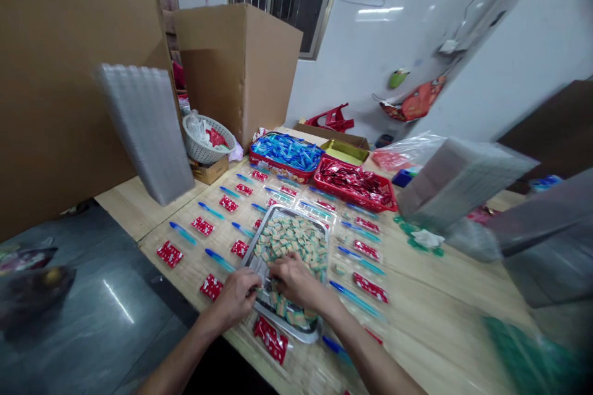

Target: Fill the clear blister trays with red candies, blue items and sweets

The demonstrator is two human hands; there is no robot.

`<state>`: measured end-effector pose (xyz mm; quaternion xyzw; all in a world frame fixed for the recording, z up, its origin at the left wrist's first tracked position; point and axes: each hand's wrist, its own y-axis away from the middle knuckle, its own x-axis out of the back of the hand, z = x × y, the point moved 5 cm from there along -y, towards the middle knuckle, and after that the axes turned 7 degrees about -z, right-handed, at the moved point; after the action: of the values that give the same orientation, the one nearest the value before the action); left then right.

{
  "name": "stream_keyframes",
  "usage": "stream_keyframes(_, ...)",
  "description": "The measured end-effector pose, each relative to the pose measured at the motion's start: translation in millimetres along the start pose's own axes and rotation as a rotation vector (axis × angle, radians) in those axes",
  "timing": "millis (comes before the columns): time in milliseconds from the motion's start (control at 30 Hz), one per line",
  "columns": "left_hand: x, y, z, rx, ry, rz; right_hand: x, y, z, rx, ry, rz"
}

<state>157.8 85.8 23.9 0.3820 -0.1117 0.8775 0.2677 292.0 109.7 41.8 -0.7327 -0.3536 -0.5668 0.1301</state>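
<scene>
a wooden table [435, 308] fills the lower middle of the frame, and on it, just below the centre, sits a metal tray [303, 337] of small tan-and-green pieces [296, 237]. the left hand [238, 297] is at the tray's lower left edge, its fingers bent and drawn together; whether they grasp a piece i cannot tell. the right hand [296, 281] reaches in over the tray, fingers curled down among the pieces; their tips are hidden, so i cannot tell whether they grip any.

around the tray, blue pens [356, 299] and red patterned packets [270, 339] lie in rows. just above the tray in the frame stand a red tin [278, 166] heaped with more pens and a red basket [345, 194] full of red packets. stacks of clear plastic stand at left [146, 136] and right [463, 179]. a white basket [204, 151] sits upper left of centre, in front of a cardboard box [273, 68].
</scene>
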Motion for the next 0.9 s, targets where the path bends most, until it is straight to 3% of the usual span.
stream_keyframes(300, 2.6, 0.3, 3.4, 0.019, 0.010, -0.007, 4.0, 12.6, -4.2, -0.029, -0.112, 0.101)
stream_keyframes(600, -0.6, 5.0, 5.9, -0.037, -0.053, 0.006, -6.8, 7.3, -6.0, -0.129, -0.414, 0.323)
stream_keyframes(900, 1.7, 6.7, 6.4, -0.001, -0.080, 0.025, -12.9, 8.1, -17.6, -0.088, -0.425, 0.406)
